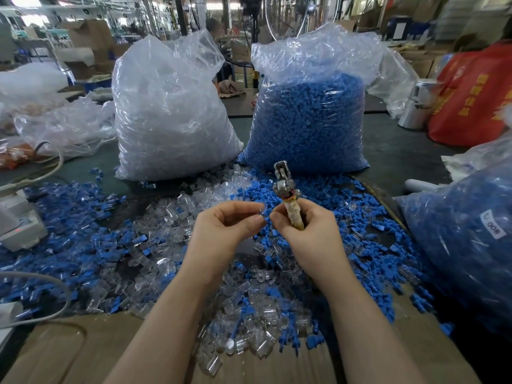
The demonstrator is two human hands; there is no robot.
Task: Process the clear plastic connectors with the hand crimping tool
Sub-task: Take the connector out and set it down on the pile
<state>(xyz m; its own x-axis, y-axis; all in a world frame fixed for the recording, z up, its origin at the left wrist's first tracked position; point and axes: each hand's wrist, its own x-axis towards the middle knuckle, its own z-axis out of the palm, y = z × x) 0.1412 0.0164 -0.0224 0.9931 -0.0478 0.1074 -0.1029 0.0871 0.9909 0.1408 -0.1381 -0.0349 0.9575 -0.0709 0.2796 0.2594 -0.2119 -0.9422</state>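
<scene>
Blue plastic parts [360,217] and clear plastic connectors [171,214] litter the bench middle, before two full bags: clear pieces [171,112] left, blue [307,120] right. Right hand [307,231] grips the upright hand crimping tool [285,189]. Left hand [224,231] pinches one clear connector [260,210] beside it, fingertips nearly meeting.

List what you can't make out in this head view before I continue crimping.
- Crimping tool handles: hidden inside right hand.
- Clear connector pinched by left hand: transparent, small, shape unclear.
- Tool head: too small to tell whether loaded.
- Label on the blue-parts bag: blurred.
</scene>
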